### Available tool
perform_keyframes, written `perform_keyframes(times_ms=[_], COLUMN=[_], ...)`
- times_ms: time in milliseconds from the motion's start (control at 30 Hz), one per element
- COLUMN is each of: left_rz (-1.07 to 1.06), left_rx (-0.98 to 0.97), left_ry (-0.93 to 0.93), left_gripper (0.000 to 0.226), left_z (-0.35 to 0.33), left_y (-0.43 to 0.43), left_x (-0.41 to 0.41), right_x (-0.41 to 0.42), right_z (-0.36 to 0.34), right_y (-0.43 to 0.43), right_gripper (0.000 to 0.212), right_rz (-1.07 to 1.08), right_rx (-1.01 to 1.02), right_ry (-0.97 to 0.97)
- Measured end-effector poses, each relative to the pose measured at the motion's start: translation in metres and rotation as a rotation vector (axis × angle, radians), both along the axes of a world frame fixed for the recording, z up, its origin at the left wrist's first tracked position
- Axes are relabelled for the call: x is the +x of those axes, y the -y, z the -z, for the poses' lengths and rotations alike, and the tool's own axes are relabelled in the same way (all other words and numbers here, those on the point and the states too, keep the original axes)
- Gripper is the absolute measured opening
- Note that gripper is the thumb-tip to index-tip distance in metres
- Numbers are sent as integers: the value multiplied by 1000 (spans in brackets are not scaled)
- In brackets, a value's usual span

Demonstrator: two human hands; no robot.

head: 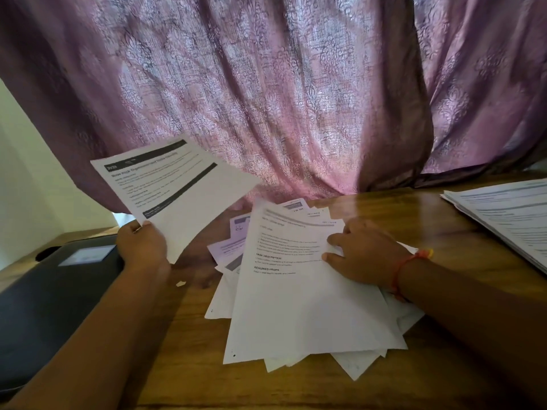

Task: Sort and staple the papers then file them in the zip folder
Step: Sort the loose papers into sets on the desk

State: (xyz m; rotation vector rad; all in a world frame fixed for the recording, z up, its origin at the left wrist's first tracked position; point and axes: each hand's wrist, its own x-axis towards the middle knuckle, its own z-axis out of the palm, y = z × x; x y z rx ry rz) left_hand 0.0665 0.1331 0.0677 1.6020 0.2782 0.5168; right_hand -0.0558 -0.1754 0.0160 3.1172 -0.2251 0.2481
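Observation:
A loose heap of printed papers (299, 306) lies fanned out on the wooden table (192, 365) in the middle of the view. My left hand (142, 244) grips the lower corner of one printed sheet (174, 187) with dark header bands and holds it up, tilted, above the table's left side. My right hand (364, 253) rests on the top sheet of the heap, fingers spread over its right edge. The black zip folder (50, 297) with a white label lies flat at the left. No stapler is in view.
A second, neater stack of printed papers (503, 214) sits at the table's right edge. A purple patterned curtain (281, 99) hangs right behind the table. A small paper scrap (180, 283) lies near my left forearm.

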Motion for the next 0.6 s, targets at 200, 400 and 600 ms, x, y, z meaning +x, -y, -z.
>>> perform_keyframes(times_ms=[200,400,600], left_rz=[158,283,323], left_rx=[26,75,67], left_ry=[-17,-72,-158], left_gripper=[27,15,19], left_z=[12,16,18], left_y=[8,22,24], left_x=[5,0,-3], right_x=[-2,-1,-1], right_z=[-4,-2,5], right_y=[-6,-7,-19], right_gripper=[57,56,66], right_rz=[6,15,-59], right_rx=[-20,-22,-12], right_ry=[-14,21,96])
